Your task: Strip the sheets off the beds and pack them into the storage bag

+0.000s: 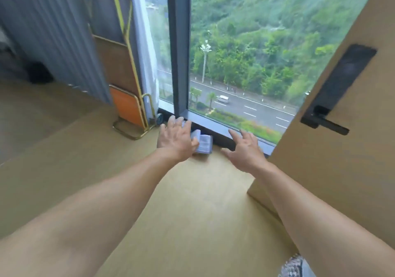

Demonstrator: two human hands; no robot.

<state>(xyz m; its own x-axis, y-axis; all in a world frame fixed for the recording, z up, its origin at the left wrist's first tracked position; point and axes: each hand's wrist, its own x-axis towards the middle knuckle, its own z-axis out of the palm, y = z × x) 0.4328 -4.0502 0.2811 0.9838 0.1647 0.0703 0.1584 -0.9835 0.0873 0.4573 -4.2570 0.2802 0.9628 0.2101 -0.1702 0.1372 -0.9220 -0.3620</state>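
A small folded, translucent grey package [203, 143], possibly the folded storage bag, lies on the wooden floor against the base of the window frame. My left hand [177, 138] is over its left side, fingers spread and touching it; whether it grips the package is unclear. My right hand [245, 148] hovers open to the right of the package, fingers apart, holding nothing. No bed or sheet is in view.
A floor-to-ceiling window [245, 52] with a dark frame [179, 48] is straight ahead. A wooden door [342, 127] with a black handle [324, 120] stands open at right. A folded orange luggage rack [128, 105] and grey curtain [53, 37] stand at left.
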